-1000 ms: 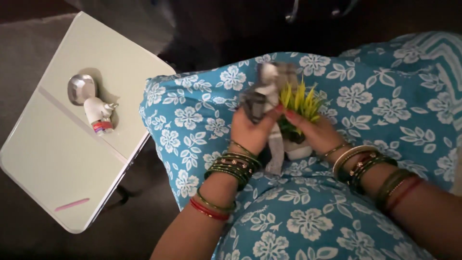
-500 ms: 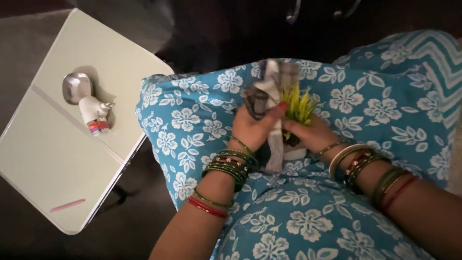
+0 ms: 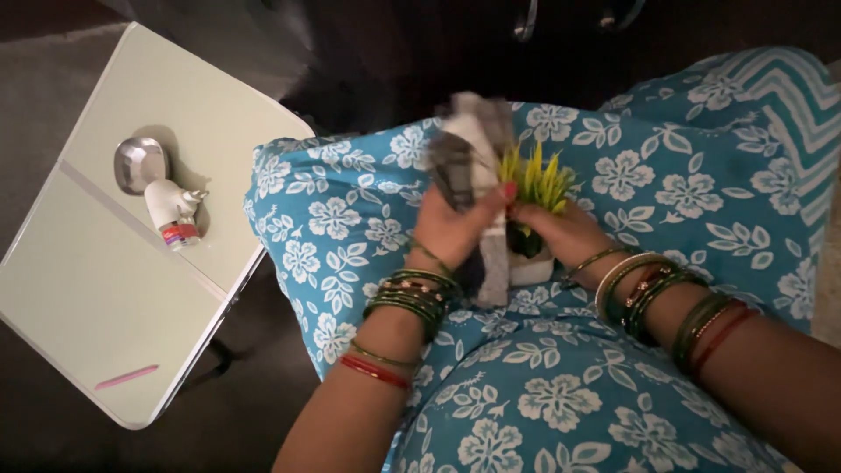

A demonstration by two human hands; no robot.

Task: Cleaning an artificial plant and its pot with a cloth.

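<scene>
Two hands at work over a lap in blue flowered fabric [image 3: 613, 201]. Left hand [image 3: 451, 232] closed around one grey-and-white checked cloth [image 3: 469, 153], bunched above the fingers, with a strip hanging down past the wrist. Right hand [image 3: 565, 232] wrapped around one small plant [image 3: 534, 180] with yellow-green spiky leaves, set in one white pot [image 3: 530, 271]; pot resting on the lap, just below and between both hands. Cloth pressed against the left side of the leaves, touching them. Hands side by side, thumbs nearly meeting at the base of the leaves. Many green and gold bangles on each wrist, plus a red one further up each forearm.

One pale desk [image 3: 105, 289] to the left of the lap, well apart from the hands. Three things on it: one steel bowl [image 3: 140, 162] near the far half, one small white bottle [image 3: 171, 210] lying tilted just beside the bowl and touching or nearly touching it, and one pink stick [image 3: 127, 377] alone near the desk's near edge. Dark floor beyond the desk and the lap.
</scene>
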